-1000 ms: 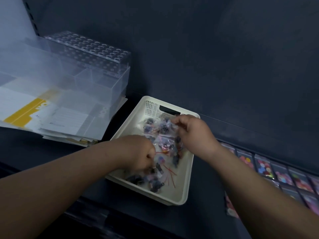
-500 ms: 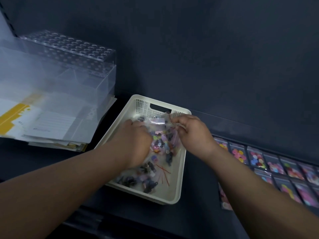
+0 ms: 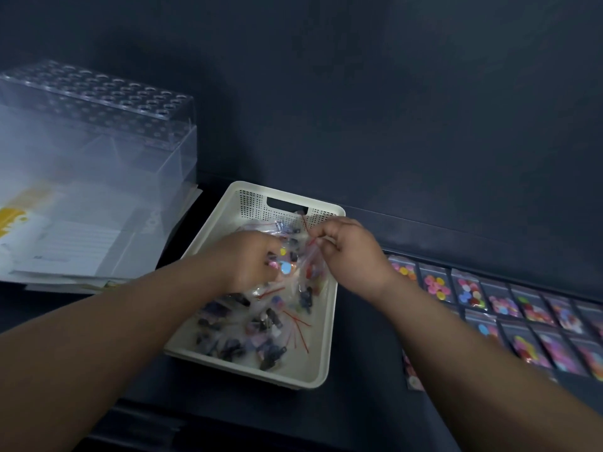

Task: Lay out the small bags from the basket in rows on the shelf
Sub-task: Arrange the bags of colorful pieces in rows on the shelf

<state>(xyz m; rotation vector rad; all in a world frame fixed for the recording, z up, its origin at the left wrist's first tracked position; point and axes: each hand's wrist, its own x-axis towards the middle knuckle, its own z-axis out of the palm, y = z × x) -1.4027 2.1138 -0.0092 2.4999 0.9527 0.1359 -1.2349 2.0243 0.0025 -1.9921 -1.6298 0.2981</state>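
Both hands were down in the cream basket, which sat on the dark shelf close to the back wall. The left hand was knuckles-up over the middle of the basket, its fingers clenched round a bunch of bags, with coloured discs showing through the plastic right at the fingertips. The right hand was up at the far right corner, just beside the handle slot, thumb and forefinger pinching the red-striped top of a clear bag held above the heap. Blur hid whether that bag was tangled with the bunch.

Beneath the hands, loose small bags lay heaped on the basket floor, mostly dark pieces inside, red seal strips pointing every way.

Over on the right of the shelf, the laid-out bags lay flat in two rows, side by side, with bright discs inside them. The right forearm crossed over the near end of those rows, and one stray bag poked out below it, toward the front edge.

On the left stood a clear acrylic box with a holed top, resting on a stack of papers.
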